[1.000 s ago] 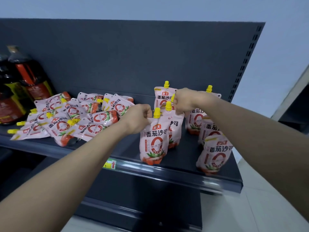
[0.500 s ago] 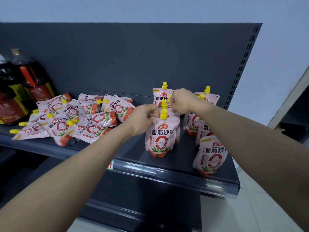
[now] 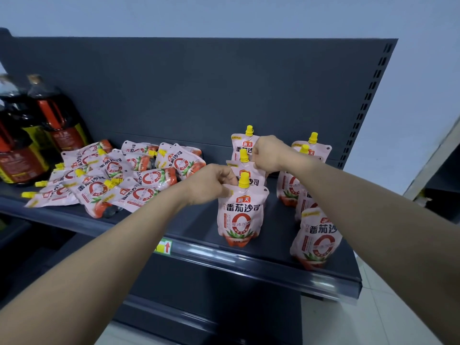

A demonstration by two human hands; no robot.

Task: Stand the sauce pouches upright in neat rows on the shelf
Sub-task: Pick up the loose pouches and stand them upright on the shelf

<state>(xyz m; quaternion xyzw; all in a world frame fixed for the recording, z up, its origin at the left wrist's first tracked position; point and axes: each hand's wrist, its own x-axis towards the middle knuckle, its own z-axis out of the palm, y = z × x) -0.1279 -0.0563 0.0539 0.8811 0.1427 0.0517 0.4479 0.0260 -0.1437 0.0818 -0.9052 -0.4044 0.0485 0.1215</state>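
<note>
Pink sauce pouches with yellow caps stand in two rows at the right of the dark shelf point(image 3: 249, 260). My left hand point(image 3: 211, 183) pinches the top corner of the front pouch point(image 3: 240, 215) of the left row, which stands upright. My right hand point(image 3: 267, 153) pinches the top of the middle pouch point(image 3: 249, 174) just behind it. A third pouch point(image 3: 242, 145) stands at the back of that row. The right row has a front pouch point(image 3: 316, 239) and others behind it, partly hidden by my right forearm. A heap of lying pouches point(image 3: 112, 180) fills the shelf's left middle.
Large dark sauce bottles point(image 3: 54, 115) with red handles stand at the far left of the shelf. A dark back panel point(image 3: 199, 95) rises behind everything. A yellow price tag point(image 3: 163, 246) sits on the shelf's front rail. Tiled floor shows at the lower right.
The front pouch has been shifted back and to the right into line with the pouches behind it. Both hands keep their pinch on the pouch tops.
</note>
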